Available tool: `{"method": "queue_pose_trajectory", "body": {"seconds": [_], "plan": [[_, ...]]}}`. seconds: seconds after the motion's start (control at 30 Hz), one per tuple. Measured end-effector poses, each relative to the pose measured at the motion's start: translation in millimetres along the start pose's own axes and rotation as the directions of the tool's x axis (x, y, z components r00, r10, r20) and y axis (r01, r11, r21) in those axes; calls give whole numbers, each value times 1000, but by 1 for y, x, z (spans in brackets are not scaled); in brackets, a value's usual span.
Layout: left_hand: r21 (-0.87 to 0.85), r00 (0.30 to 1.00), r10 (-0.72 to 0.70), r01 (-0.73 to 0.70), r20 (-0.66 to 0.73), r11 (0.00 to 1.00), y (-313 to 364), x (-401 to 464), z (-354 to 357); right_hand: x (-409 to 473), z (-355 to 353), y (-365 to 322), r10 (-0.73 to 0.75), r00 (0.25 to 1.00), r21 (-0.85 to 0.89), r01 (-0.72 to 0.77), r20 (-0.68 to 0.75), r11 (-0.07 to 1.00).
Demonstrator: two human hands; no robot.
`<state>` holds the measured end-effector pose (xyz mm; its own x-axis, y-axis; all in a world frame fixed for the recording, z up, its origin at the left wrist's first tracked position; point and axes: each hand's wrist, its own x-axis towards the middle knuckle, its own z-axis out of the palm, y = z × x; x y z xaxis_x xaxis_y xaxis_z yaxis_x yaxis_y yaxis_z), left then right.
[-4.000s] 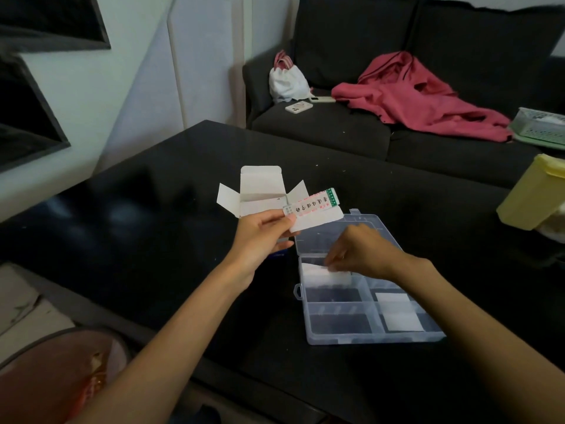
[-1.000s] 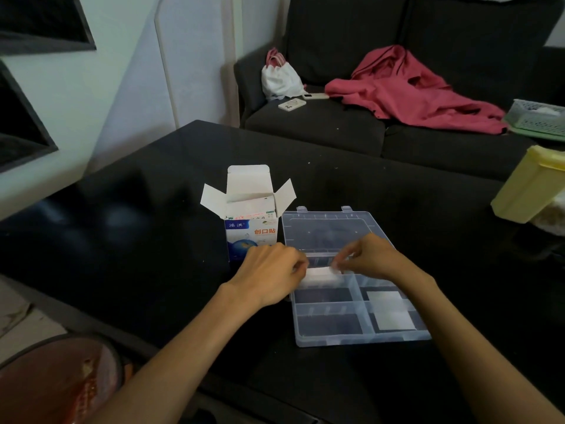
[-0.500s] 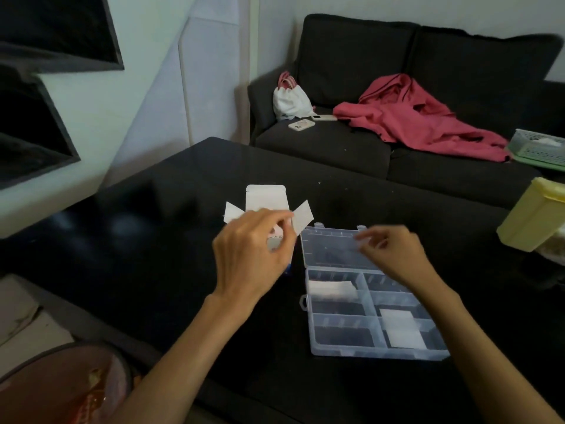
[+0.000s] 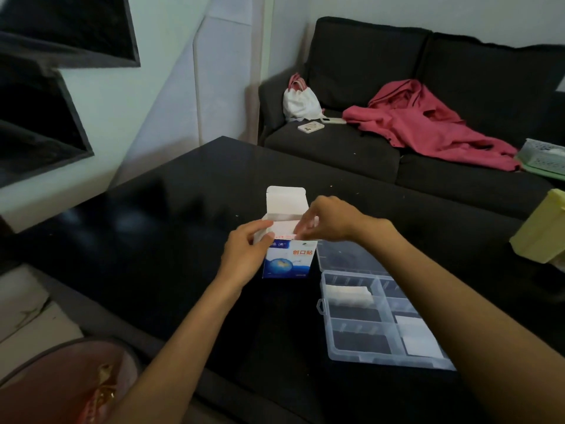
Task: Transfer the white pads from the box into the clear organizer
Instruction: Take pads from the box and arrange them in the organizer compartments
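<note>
A small blue and white box point(image 4: 289, 261) stands upright on the black table, its top flaps open. My left hand point(image 4: 246, 254) grips the box's left side near the top. My right hand point(image 4: 325, 220) reaches into the open top, fingers pinched on white pads point(image 4: 282, 228) that stick out of it. To the right lies the clear organizer point(image 4: 359, 356) with its lid folded back. White pads point(image 4: 348, 294) fill its upper left compartment, and more white pads point(image 4: 420, 342) lie in a lower right one.
A yellow container point(image 4: 542, 232) stands at the table's right edge. Behind the table is a dark sofa point(image 4: 351, 154) with a pink garment point(image 4: 428, 127), a white bag point(image 4: 299, 102), a phone point(image 4: 310, 127) and a green basket point(image 4: 544, 154). A reddish round object point(image 4: 61, 384) sits lower left.
Both hands left the organizer, where a stack of pads now lies in the upper left compartment. My left hand took the box's side and my right hand moved left into the box top.
</note>
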<state>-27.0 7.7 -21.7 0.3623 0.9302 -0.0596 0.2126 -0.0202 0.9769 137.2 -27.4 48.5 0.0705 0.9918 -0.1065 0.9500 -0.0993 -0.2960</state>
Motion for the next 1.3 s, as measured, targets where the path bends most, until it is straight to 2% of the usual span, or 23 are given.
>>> {"method": "queue_pose_trajectory", "body": {"seconds": [0.07,0.23,0.5,0.67,0.73,0.77,0.83,0.87,0.9,0.93,0.97,1.0,1.07,1.1,1.17,1.2,1.3], "plan": [[-21,1000,-2,2,-9,1000,2,0,5,7,-3,3,34,998,15,-35,58,999],[70,998,48,-45,-51,997,2,-1,16,15,-12,6,111,979,0,-113,173,994],[170,991,72,-52,-116,984,1,1,21,-6,-17,18,30,999,313,-42,45,949],[186,982,106,-76,-158,980,2,1,20,-17,-21,28,110,994,580,-84,-9,810],[302,948,213,-138,-235,943,7,-4,21,-20,-24,30,149,989,657,-99,-20,748],[329,909,302,-202,-289,922,11,-8,22,-23,-26,30,170,985,696,-106,-24,711],[277,817,442,-357,-371,892,22,-17,25,-36,-30,29,199,979,776,-88,-49,624],[205,809,450,-401,-378,893,28,-24,28,-46,-30,29,218,972,801,-64,-85,595],[99,844,404,-396,-354,913,34,-29,32,-57,-27,31,238,960,809,-23,-146,587],[-23,904,320,-339,-283,940,40,-35,37,-70,-22,32,263,936,799,31,-234,600],[-116,970,195,-213,-146,970,46,-40,41,-84,-14,34,283,893,756,91,-350,648],[-158,997,66,-60,31,986,50,-44,46,-96,-3,36,281,828,663,139,-485,735],[-176,930,-130,200,345,964,49,-49,54,-115,22,47,122,694,319,161,-710,934],[-182,885,-173,273,433,944,46,-51,57,-120,34,53,-2,663,130,150,-749,980],[-203,852,-174,307,494,930,39,-49,61,-128,54,63,-185,678,-133,129,-712,983],[-199,855,-176,305,489,931,35,-47,63,-131,59,65,-233,691,-201,129,-685,971],[-141,871,-235,322,431,936,28,-43,64,-131,66,67,-285,727,-259,151,-625,954]]}}
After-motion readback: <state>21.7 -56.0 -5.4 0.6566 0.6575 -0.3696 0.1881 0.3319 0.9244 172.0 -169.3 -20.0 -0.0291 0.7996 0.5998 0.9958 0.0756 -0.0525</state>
